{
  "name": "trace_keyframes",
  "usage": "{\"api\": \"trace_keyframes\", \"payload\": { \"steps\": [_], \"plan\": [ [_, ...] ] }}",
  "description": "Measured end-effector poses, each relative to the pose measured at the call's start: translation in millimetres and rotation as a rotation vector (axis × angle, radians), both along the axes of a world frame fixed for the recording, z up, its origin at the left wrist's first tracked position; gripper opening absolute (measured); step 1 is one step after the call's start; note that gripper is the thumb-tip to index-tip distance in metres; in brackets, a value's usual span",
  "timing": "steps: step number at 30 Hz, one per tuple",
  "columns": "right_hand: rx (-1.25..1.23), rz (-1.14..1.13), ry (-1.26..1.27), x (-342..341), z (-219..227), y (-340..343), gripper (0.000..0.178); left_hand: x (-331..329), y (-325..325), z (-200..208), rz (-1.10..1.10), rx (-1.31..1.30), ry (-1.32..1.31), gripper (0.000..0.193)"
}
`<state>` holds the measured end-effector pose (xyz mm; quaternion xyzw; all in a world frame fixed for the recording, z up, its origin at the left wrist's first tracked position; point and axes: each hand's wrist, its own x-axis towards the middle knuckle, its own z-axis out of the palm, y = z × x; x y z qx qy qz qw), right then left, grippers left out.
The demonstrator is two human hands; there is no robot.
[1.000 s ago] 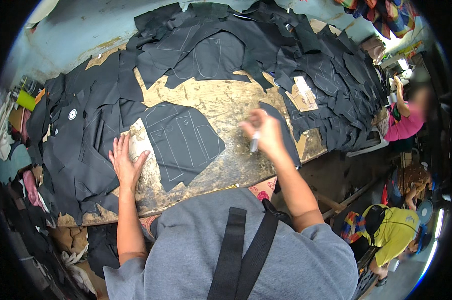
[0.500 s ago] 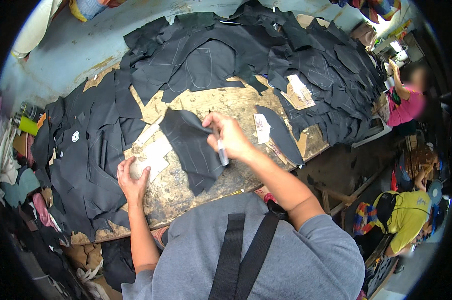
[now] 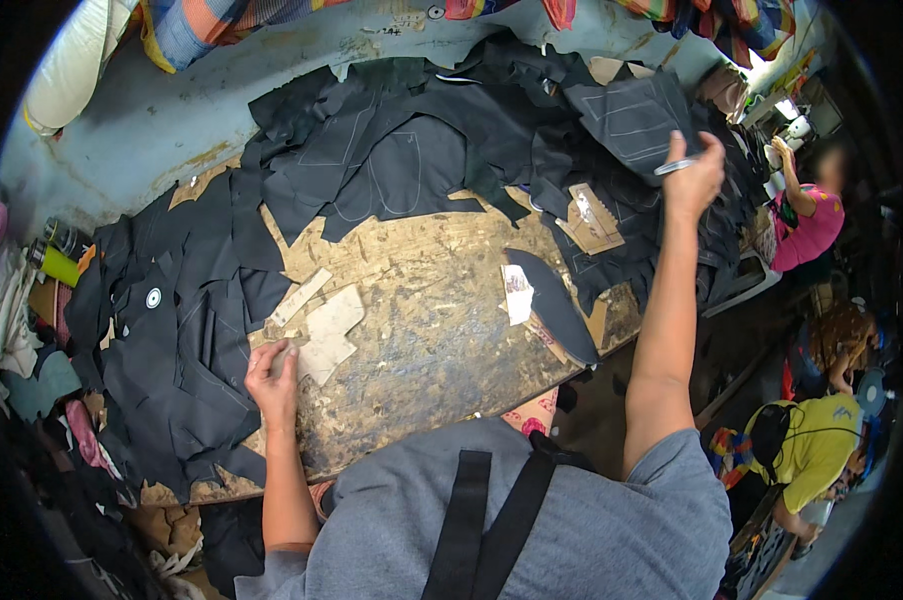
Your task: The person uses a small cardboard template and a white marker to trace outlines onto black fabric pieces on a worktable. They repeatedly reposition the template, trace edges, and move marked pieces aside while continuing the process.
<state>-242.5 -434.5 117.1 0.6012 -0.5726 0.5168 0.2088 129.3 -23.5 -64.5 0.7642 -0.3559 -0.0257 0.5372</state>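
Note:
My right hand (image 3: 694,182) is reached out over the pile at the far right, closed around a slim silvery marking pen (image 3: 676,167). Just beyond its fingers is a black leather-like piece (image 3: 627,118) with pale drawn lines; whether the fingers still touch it I cannot tell. My left hand (image 3: 273,385) is at the table's left part, fingers bent in toward the thumb. Beside its fingertips lies a cream card template (image 3: 330,335) with a notched outline, and a narrow card strip (image 3: 302,297) is just beyond. Anything between the left fingers is hidden.
Black cut pieces (image 3: 187,330) cover the left side and back of the worn wooden table (image 3: 422,300). A curved black piece (image 3: 557,310) and a white card (image 3: 518,293) lie right of centre. A brown card (image 3: 594,222) rests on the right pile. Other people sit at right.
The lined black piece has gone from mid-table to the far right pile. My right hand has swung there with the pen. My left fingers have drawn together beside the template.

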Motion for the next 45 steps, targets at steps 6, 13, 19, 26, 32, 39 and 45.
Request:
{"api": "trace_keyframes", "payload": {
  "steps": [6,13,19,26,32,39,45],
  "plan": [
    [0.475,1.038,-0.095,126.8,-106.5,40.0,0.022,-17.5,-77.8,-7.1,-0.116,-0.081,0.023,0.012],
    [0.494,0.986,0.477,229.0,-170.5,74.4,0.032,-14.2,-96.4,-19.4,-0.127,0.028,-0.141,0.015],
    [0.540,1.066,0.486,229.8,-164.4,57.7,0.026,17.0,-117.7,-9.9,-0.064,0.227,-0.333,0.021],
    [0.353,1.013,0.690,236.3,-182.7,68.4,0.016,-22.4,-117.5,0.7,-0.150,0.032,-0.274,0.018],
    [0.251,1.158,0.438,241.7,-146.7,97.5,0.019,-38.6,-105.0,7.5,-0.381,-0.078,0.879,0.048],
    [0.328,1.560,0.528,176.0,-121.3,236.3,0.027,-28.7,-107.4,23.9,-0.332,-0.405,1.527,0.057],
    [0.601,1.220,0.167,115.7,-163.0,238.4,0.022,-40.7,-14.8,30.7,-0.094,-0.186,0.377,0.053]
  ]
}}
